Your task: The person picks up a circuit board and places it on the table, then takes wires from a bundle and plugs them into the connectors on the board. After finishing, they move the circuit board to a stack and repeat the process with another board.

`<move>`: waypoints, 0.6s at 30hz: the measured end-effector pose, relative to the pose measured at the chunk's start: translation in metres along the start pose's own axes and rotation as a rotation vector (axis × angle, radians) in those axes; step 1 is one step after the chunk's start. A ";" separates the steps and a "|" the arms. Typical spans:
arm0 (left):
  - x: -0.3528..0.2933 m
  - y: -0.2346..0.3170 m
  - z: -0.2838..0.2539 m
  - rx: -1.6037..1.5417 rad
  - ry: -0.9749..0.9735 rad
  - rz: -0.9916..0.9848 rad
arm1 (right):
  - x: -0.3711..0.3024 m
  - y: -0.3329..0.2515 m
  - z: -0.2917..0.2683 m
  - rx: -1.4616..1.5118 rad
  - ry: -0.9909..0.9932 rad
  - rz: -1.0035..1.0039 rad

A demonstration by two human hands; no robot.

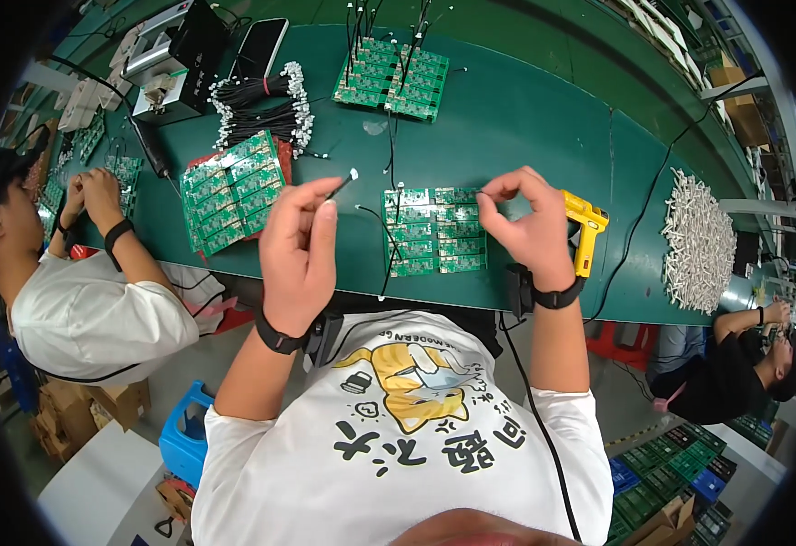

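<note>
Left hand [298, 250]: fingers clamped on a short black cable [342, 186], white connector end up, held over the tabletop [525, 118] just left of the circuit board panel [423, 231]. Right hand [534, 223]: fingers at the panel's upper right corner, can't tell if they're together or slightly apart, or gripping the edge. Panel lies flat near the tabletop's front edge, between the two hands, green boards in two columns; a few loose black leads [392, 232] with white ends run over its left column. Behind it, a panel stack [389, 80] with black leads sticking up. Left of the left hand, another panel stack [232, 193], tilted, on red material [285, 156]. Cable bundle [266, 105] right behind that, phone [260, 48] and a metal-and-black box [166, 59] farther back. Yellow gun-shaped tool [589, 229] just beside the right hand; pile of small white parts [698, 241] well out to the right. Black bands on both wrists. Co-worker [98, 314] seated left, another person [725, 382] far right.
</note>
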State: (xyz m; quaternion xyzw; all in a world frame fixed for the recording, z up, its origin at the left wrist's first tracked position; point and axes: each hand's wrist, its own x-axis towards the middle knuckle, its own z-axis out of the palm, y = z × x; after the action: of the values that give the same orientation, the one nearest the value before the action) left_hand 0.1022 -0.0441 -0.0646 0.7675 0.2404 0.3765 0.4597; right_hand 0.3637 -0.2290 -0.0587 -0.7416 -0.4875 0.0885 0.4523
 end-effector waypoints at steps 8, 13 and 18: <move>-0.035 -0.029 0.025 0.118 -0.066 -0.131 | 0.025 0.021 0.017 -0.092 -0.239 -0.097; -0.036 -0.031 0.028 0.299 -0.144 -0.028 | 0.035 0.019 0.015 -0.240 -0.340 -0.220; -0.034 -0.031 0.034 0.414 -0.172 0.084 | 0.042 0.011 0.012 -0.262 -0.411 -0.247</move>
State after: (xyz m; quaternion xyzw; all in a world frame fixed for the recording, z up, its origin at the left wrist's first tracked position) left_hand 0.1078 -0.0718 -0.1142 0.8841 0.2403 0.2709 0.2954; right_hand 0.3851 -0.1893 -0.0607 -0.6951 -0.6630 0.1179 0.2515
